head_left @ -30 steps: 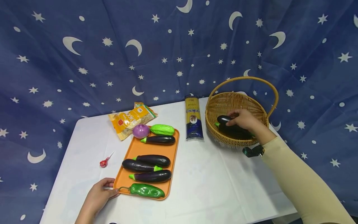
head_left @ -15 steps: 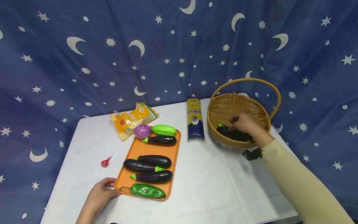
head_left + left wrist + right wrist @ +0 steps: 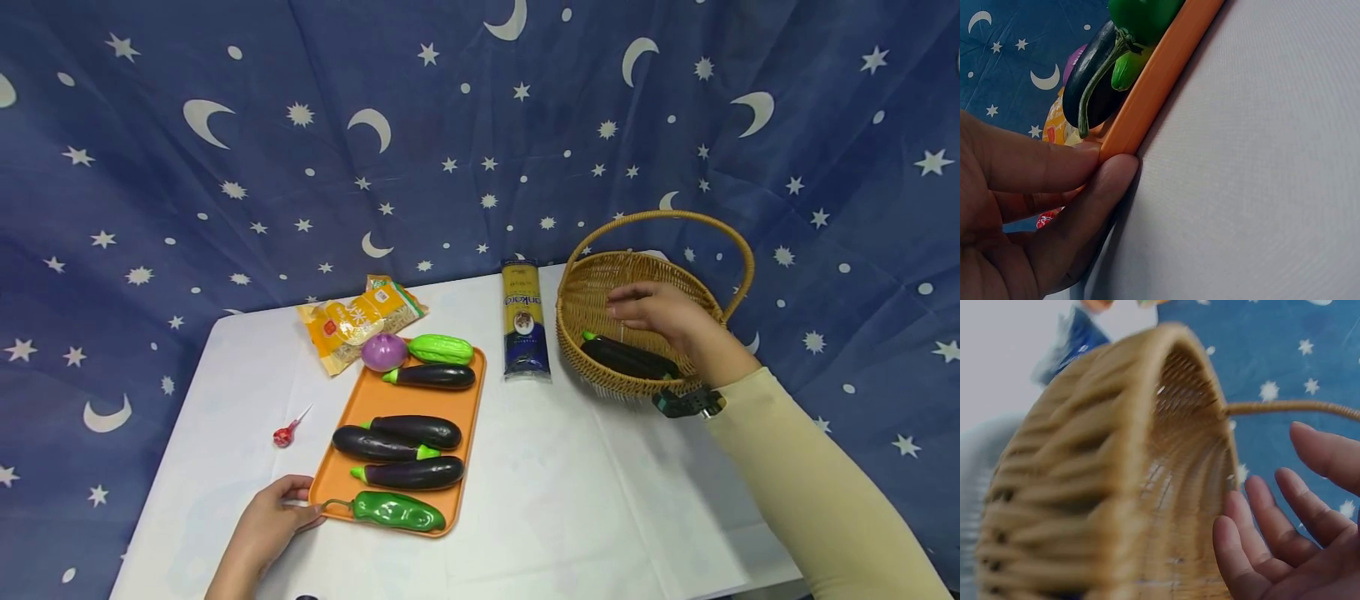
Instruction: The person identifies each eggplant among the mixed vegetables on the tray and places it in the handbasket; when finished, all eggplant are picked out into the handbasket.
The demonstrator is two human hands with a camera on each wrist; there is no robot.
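My left hand (image 3: 268, 523) pinches the near left corner of an orange tray (image 3: 352, 417) between thumb and fingers; the left wrist view shows the grip on its rim. On the tray lie several eggplants (image 3: 408, 472), a long green pepper (image 3: 397, 511), a purple onion (image 3: 383, 352) and a light green ridged gourd (image 3: 441, 348). Over the wicker basket (image 3: 600, 283), my right hand (image 3: 667, 321) is raised with nothing in it, its fingers spread in the right wrist view. Beneath that hand, a dark eggplant (image 3: 628, 358) lies at the basket's bottom.
A blue and yellow pasta pack (image 3: 522, 321) lies between tray and basket. Behind the tray is a yellow bag of grain (image 3: 356, 321). A red lollipop (image 3: 282, 436) lies to the tray's left. The basket handle (image 3: 667, 212) arches upward near the starry curtain (image 3: 450, 125).
My right hand has let go of an eggplant inside the basket and risen off it, fingers opening. The left hand keeps its hold on the tray corner.
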